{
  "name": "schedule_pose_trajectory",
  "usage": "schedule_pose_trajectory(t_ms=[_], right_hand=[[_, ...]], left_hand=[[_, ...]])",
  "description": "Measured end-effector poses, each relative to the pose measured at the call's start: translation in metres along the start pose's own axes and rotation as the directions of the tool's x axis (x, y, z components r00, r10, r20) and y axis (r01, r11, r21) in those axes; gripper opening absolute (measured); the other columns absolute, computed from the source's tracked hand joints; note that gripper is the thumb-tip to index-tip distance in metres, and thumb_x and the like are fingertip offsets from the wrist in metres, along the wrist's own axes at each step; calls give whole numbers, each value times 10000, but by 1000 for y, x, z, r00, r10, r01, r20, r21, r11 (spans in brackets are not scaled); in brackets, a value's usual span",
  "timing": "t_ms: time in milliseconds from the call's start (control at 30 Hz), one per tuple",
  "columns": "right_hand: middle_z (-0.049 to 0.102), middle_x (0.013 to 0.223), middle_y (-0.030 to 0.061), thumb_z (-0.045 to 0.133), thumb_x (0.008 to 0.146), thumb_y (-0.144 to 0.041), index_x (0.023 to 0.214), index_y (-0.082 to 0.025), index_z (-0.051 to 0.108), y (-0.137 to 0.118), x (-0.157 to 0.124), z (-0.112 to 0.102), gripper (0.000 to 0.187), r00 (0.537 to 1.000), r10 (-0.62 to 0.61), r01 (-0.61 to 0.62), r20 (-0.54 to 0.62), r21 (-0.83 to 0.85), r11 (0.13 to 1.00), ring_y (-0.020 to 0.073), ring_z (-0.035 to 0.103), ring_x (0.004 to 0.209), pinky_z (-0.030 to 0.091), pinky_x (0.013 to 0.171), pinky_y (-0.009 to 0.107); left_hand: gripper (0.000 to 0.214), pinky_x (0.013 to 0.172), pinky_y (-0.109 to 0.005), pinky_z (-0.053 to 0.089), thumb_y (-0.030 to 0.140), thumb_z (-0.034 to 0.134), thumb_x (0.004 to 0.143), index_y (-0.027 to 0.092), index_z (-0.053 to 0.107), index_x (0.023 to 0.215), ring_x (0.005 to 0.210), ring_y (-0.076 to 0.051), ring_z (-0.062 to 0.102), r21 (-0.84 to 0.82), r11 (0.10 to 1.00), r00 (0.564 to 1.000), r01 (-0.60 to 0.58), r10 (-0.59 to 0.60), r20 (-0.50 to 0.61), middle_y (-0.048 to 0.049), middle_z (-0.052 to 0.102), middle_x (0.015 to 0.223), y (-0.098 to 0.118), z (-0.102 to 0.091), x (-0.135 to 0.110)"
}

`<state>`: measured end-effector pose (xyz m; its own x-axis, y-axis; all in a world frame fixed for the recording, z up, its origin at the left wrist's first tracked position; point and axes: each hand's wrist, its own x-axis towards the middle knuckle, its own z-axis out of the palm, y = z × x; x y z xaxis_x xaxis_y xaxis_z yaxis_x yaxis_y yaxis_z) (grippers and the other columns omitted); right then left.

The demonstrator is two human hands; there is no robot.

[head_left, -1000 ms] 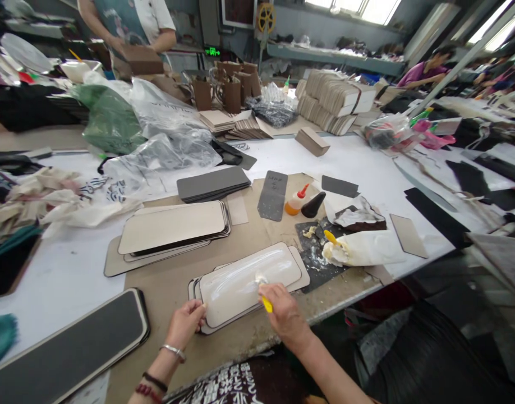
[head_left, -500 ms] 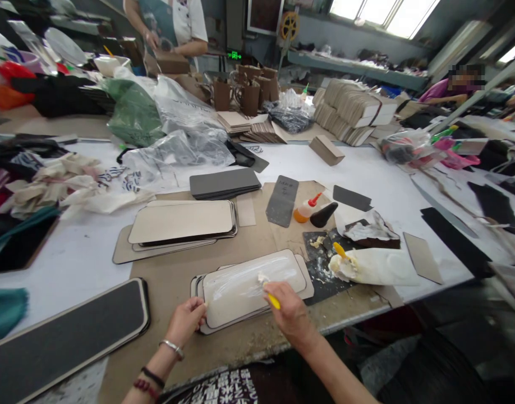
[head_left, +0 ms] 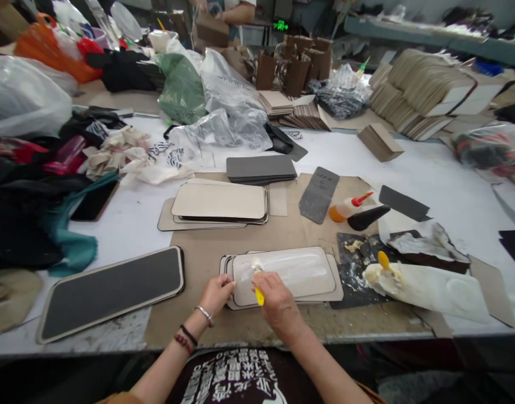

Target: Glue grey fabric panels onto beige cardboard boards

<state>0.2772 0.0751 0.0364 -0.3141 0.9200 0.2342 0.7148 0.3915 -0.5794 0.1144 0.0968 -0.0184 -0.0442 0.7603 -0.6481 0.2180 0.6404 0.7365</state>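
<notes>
A pale, round-cornered panel (head_left: 299, 272) lies on top of a small stack, with a wet, whitish smear of paste over most of its face. My right hand (head_left: 278, 303) is closed round a yellow-handled brush (head_left: 260, 292), its whitish tip touching the panel near the left end. Fingers of my left hand (head_left: 217, 294) pinch the panel's left edge. Right of the stack, a white plastic bottle (head_left: 442, 289) lies on its side with cream paste at its opening and a yellow tool (head_left: 384, 261) stuck in it.
Behind lies a stack of pale panels (head_left: 219, 201); to the left, dark-faced panels (head_left: 114, 292). A red-tipped glue bottle (head_left: 345, 209) is beside a black cone-shaped object (head_left: 369, 217). Grey boards (head_left: 261, 167) and plastic bags (head_left: 224, 132) lie farther back. A co-worker's arms (head_left: 236, 12) show at the top.
My right hand has moved the brush leftward along the panel, toward my left hand. The left hand keeps its hold on the edge. The view has turned and tilted downward.
</notes>
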Motion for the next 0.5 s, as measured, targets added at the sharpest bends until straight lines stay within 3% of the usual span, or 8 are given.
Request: schedule_pose_trajectory(t_ms=[133, 267, 400, 500], right_hand=[[612, 870, 65, 437, 819, -132, 939, -192, 554, -26, -7, 8, 178, 999, 43, -44, 9, 210, 977, 166, 545, 842, 487, 745, 307], [618, 865, 56, 434, 825, -144, 936, -204, 555, -13, -29, -3, 175, 982, 169, -140, -81, 282, 949, 152, 572, 836, 493, 763, 300], [613, 860, 65, 461, 817, -166, 916, -197, 574, 2, -43, -20, 153, 923, 324, -268, -208, 259, 928, 164, 578, 837, 490, 773, 315], [619, 812, 59, 479, 809, -201, 860, -190, 594, -7, -41, -18, 126, 873, 430, -343, -230, 336, 877, 162, 586, 777, 502, 727, 301]], left_hand=[[150, 386, -190, 306, 315, 525, 517, 182, 461, 490, 385, -83, 425, 7, 1000, 1000, -17, 16, 21, 61, 456, 383, 1, -2, -1], [141, 396, -194, 315, 314, 518, 520, 181, 471, 517, 391, -87, 439, 9, 1000, 1000, -5, 5, 13, 52, 482, 410, 0, -2, 0], [139, 400, -195, 316, 312, 512, 520, 176, 482, 528, 390, -86, 445, 27, 1000, 1000, 5, -5, -5, 44, 492, 422, -1, -2, 1], [146, 402, -197, 313, 321, 514, 517, 178, 484, 522, 394, -90, 450, 47, 999, 1000, 0, 1, -4, 41, 495, 422, -1, -2, 1]])
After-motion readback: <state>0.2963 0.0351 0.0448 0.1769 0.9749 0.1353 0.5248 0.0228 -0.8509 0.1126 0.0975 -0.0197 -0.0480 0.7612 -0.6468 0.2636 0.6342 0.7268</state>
